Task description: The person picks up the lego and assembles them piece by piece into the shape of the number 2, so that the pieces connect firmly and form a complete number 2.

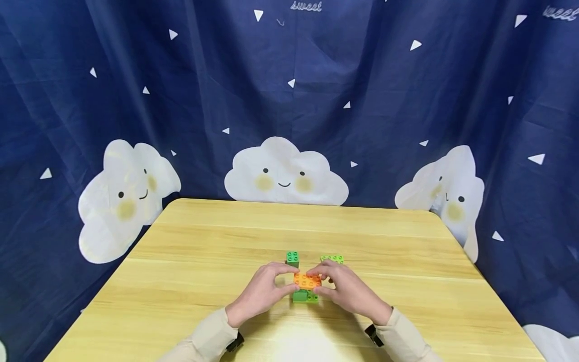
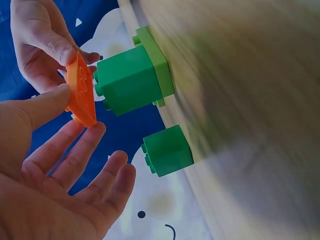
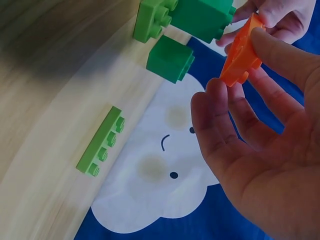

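An orange toy building brick (image 1: pixel 307 281), flat and studded, is held level between my two hands. My left hand (image 1: pixel 262 290) pinches its left end between thumb and fingers. At the other end, my right hand (image 1: pixel 348 289) grips it the same way. Below the brick, and apart from it in the left wrist view, stands a dark green block (image 2: pixel 130 80) on a flat light green brick (image 2: pixel 156 62). A second dark green block (image 1: pixel 292 259) sits on the table just beyond. Farther right lies another flat light green brick (image 3: pixel 101 142), studs up, behind my right hand.
The wooden table (image 1: pixel 203 236) extends around the bricks on all sides. Past its far edge hangs a dark blue curtain (image 1: pixel 316 115) with printed clouds. A black band (image 1: pixel 374 335) is on my right wrist, and another (image 1: pixel 235 343) on my left.
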